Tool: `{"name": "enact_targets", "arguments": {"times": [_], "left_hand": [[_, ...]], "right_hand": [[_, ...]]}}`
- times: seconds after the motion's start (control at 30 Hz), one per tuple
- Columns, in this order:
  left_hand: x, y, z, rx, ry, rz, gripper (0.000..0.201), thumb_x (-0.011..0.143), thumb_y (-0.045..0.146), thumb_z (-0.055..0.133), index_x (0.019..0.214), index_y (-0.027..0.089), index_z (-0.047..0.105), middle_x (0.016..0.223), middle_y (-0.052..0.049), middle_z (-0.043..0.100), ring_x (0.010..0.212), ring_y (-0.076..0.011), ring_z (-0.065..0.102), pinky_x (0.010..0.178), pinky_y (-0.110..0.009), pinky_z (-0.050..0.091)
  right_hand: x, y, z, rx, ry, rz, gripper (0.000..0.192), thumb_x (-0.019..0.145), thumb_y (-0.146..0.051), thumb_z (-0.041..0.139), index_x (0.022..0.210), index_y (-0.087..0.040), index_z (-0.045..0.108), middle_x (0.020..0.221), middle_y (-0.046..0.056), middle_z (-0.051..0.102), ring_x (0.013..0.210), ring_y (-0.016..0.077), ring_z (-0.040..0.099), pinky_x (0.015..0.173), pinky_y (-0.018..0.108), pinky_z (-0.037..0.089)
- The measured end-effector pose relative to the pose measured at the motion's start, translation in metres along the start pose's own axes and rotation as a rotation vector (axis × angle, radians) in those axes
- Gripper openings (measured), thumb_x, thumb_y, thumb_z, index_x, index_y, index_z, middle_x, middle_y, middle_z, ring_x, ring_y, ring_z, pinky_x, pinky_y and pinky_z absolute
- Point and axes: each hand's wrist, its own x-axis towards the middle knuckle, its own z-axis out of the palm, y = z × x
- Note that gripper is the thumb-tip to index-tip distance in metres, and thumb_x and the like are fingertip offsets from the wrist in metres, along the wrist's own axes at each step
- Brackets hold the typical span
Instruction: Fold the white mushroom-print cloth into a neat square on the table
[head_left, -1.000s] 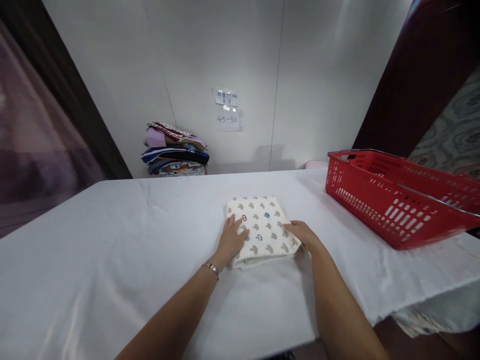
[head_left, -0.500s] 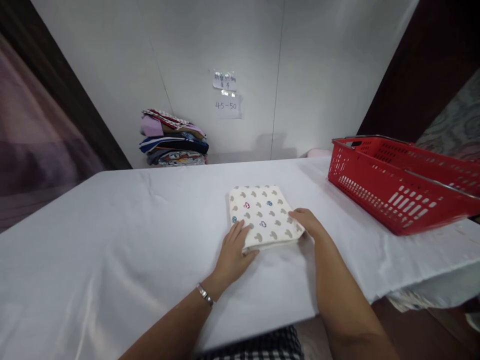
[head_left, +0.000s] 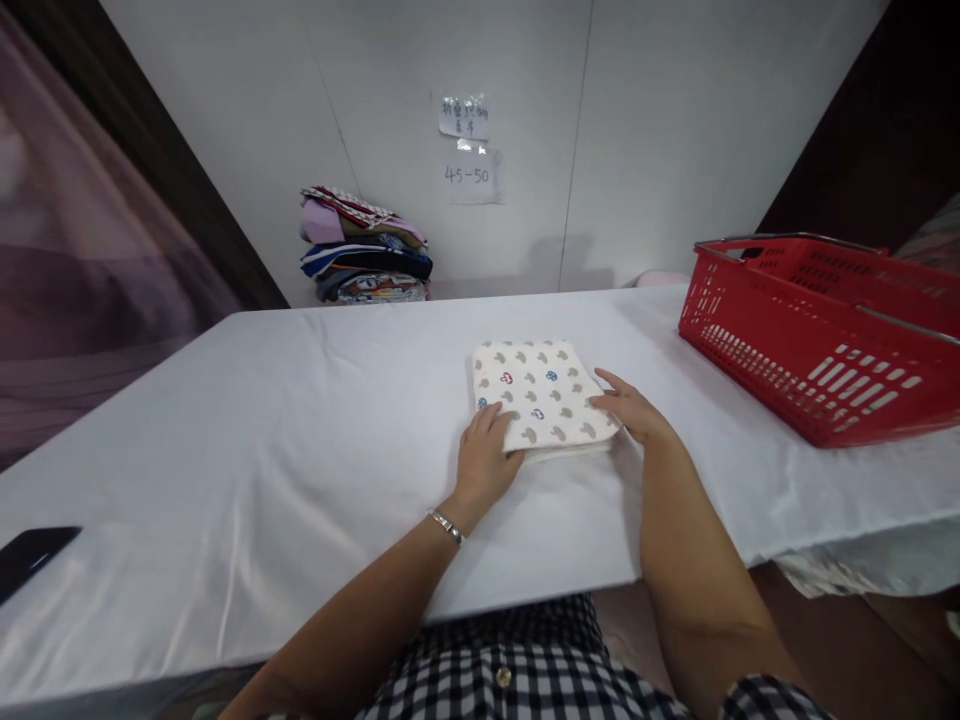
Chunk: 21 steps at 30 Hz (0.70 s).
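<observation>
1. Evidently, the white-covered table [head_left: 360, 400] bears the folded cloth [head_left: 562, 412], lying at roughly twelve o'clock.
2. Folding appears complete; only layers at its six o'clock edge look uneven.
3. Left hand [head_left: 486, 462] covers the seven o'clock corner, grip indeterminable; right hand [head_left: 631, 408], unclenched, touches the three o'clock edge.
4. Cloth: cream, squarish; mushroom prints [head_left: 552, 376], mostly grey-brown.

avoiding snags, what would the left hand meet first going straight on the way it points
The folded cloth: the left hand touches its near left corner, though whether it would slide over or push it is unclear.
</observation>
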Motion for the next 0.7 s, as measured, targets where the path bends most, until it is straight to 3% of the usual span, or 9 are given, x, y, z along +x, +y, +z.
{"name": "enact_targets", "arguments": {"times": [0.1, 0.3, 0.5, 0.63, 0.7], "left_hand": [[0.001, 0.005, 0.0, 0.031, 0.016, 0.019, 0.048, 0.075, 0.025, 0.065, 0.12, 0.023, 0.051, 0.136, -0.008, 0.047, 0.128, -0.0281, 0.039, 0.103, -0.046, 0.036], [0.0, 0.0, 0.001, 0.01, 0.023, -0.047, 0.051, 0.073, 0.02, 0.065, 0.122, 0.021, 0.051, 0.133, -0.01, 0.048, 0.125, -0.0274, 0.042, 0.101, -0.044, 0.039], [0.0, -0.005, 0.001, -0.059, 0.062, -0.097, 0.049, 0.071, 0.014, 0.06, 0.12, 0.018, 0.052, 0.127, -0.01, 0.052, 0.12, -0.0244, 0.046, 0.101, -0.04, 0.041], [-0.013, 0.006, -0.009, 0.018, 0.087, 0.009, 0.047, 0.077, 0.016, 0.054, 0.124, 0.019, 0.049, 0.13, -0.011, 0.05, 0.124, -0.0265, 0.042, 0.102, -0.046, 0.036], [-0.024, 0.018, -0.012, 0.032, -0.007, 0.169, 0.041, 0.083, 0.018, 0.048, 0.124, 0.021, 0.05, 0.129, -0.01, 0.052, 0.124, -0.0249, 0.042, 0.103, -0.046, 0.034]], "right_hand": [[0.002, -0.001, 0.005, 0.165, 0.02, -0.029, 0.069, 0.067, -0.016, 0.069, 0.132, -0.024, 0.047, 0.081, 0.001, 0.07, 0.07, 0.016, 0.065, 0.062, 0.026, 0.052], [0.003, -0.005, 0.015, 0.497, 0.004, -0.069, 0.054, 0.065, -0.014, 0.07, 0.117, -0.024, 0.057, 0.092, 0.002, 0.07, 0.074, 0.016, 0.065, 0.06, 0.026, 0.054], [0.003, -0.004, 0.023, 0.609, -0.029, -0.162, 0.055, 0.063, -0.013, 0.071, 0.114, -0.027, 0.058, 0.088, -0.001, 0.068, 0.067, 0.0126, 0.061, 0.051, 0.022, 0.052], [0.007, -0.001, 0.028, 0.599, -0.026, -0.219, 0.054, 0.064, -0.02, 0.071, 0.115, -0.028, 0.056, 0.089, -0.001, 0.066, 0.067, 0.0127, 0.06, 0.049, 0.022, 0.051], [0.008, 0.001, 0.03, 0.567, -0.021, -0.237, 0.056, 0.064, -0.024, 0.071, 0.117, -0.03, 0.054, 0.09, -0.002, 0.066, 0.069, 0.0134, 0.06, 0.05, 0.022, 0.05]]}}
